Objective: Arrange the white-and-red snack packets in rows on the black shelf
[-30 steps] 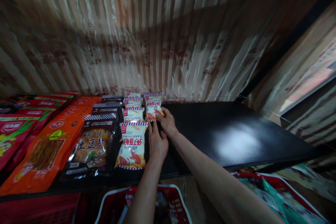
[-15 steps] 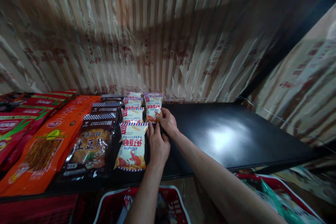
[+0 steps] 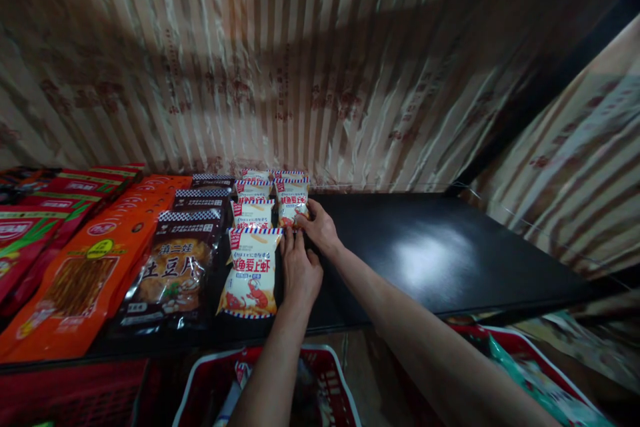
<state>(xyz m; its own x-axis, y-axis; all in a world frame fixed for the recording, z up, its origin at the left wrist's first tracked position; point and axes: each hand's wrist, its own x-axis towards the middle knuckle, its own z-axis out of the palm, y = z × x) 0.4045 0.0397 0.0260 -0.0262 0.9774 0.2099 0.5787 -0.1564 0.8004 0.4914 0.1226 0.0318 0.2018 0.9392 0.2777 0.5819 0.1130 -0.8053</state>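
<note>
Small white snack bags with red lettering, a red crayfish picture and striped edges stand in two columns on the black shelf. My right hand (image 3: pixel 321 228) pinches the right side of the front snack bag (image 3: pixel 291 195) in the right column. At that bag's lower edge are the fingertips of my left hand (image 3: pixel 301 271), closed on it as far as I can see; the edge itself is partly hidden. Just left of my left hand lies the nearest snack bag (image 3: pixel 250 277) of the left column, its crayfish print facing up. Another snack bag (image 3: pixel 291 174) shows behind the pinched one.
Dark potato-slice packets (image 3: pixel 175 267), orange packets (image 3: pixel 85 267) and red-green packets (image 3: pixel 25 233) lie in overlapping rows leftward. Bare black shelf (image 3: pixel 475 247) extends to the right. Below stand a red basket with a white rim (image 3: pixel 345 387) and another basket (image 3: pixel 540 347). Striped sheeting (image 3: pixel 320 67) hangs behind.
The pinched snack bag has shifted slightly, and another bag's top now shows more behind it. Both hands keep nearly the same place; the view has tilted a little.
</note>
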